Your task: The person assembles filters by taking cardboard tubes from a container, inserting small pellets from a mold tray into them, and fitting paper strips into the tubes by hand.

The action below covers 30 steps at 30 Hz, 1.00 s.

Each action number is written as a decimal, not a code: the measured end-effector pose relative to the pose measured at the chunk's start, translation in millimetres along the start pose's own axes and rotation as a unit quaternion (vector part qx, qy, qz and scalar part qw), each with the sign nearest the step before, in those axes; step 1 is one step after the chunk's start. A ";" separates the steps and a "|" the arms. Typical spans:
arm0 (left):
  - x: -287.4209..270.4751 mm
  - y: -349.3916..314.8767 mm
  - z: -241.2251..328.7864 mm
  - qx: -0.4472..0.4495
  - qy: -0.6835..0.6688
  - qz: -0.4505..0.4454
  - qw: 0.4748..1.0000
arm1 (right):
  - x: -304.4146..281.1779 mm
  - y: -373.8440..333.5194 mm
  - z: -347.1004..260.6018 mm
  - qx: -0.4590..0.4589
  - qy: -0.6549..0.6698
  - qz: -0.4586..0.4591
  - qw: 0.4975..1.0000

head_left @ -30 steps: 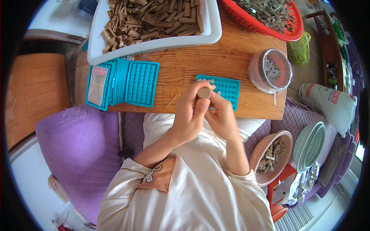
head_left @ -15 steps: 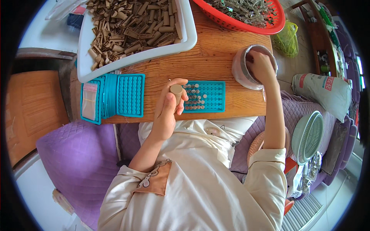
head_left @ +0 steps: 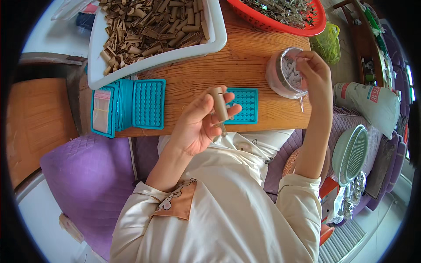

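Note:
My left hand (head_left: 195,125) is closed round a short brown cardboard tube (head_left: 220,104), which stands nearly upright between thumb and fingers. Some thin, greyish strands (head_left: 223,129) show just below those fingers. Behind the hand lies a teal tray (head_left: 245,105) with rows of round cups, partly covered by the fingers. At the right of the table stands a clear round tub (head_left: 275,79) holding many small white pieces (head_left: 290,72). Over its far right rim, my right hand (head_left: 316,72) has its fingertips pinched together; what is between them is too small to make out.
A white bin (head_left: 158,65) full of brown cardboard pieces stands at the far left. Below it are stacked teal trays (head_left: 149,104) with a packet of clear bags (head_left: 102,109). A red basket (head_left: 315,27) of shiny clear pieces sits at the far right, beside a yellow-green bag (head_left: 329,44).
My right hand has risen out of the tub to its rim, uncovering the white pieces. My left hand has moved slightly right and turned, so the tube's side now shows.

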<state>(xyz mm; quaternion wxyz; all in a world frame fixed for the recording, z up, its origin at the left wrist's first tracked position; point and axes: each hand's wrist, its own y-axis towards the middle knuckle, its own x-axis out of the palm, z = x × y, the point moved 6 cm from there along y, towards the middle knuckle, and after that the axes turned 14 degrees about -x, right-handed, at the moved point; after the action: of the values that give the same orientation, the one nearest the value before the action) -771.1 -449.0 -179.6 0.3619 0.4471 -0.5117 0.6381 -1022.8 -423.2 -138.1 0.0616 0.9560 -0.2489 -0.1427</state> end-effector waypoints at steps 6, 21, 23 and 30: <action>2.6 7.0 -13.0 -0.041 -0.014 0.023 0.999 | 102.2 -51.4 -42.9 -0.009 0.182 -0.058 0.982; 1.0 3.0 -21.9 -0.024 0.114 0.009 0.993 | 114.1 -81.8 -41.2 -0.017 0.179 -0.042 0.983; -0.5 3.1 -22.7 -0.020 0.133 0.038 0.990 | 111.2 -82.9 -42.5 -0.037 0.163 -0.036 0.985; -0.7 2.4 -25.4 -0.024 0.163 0.028 0.986 | 114.8 -91.0 -37.2 -0.027 0.229 -0.028 0.973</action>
<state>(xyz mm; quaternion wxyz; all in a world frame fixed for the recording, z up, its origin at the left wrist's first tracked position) -778.2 -424.7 -183.0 0.4331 0.3138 -0.4735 0.6998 -873.9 -399.0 -147.7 0.1391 0.9677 -0.1977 0.0720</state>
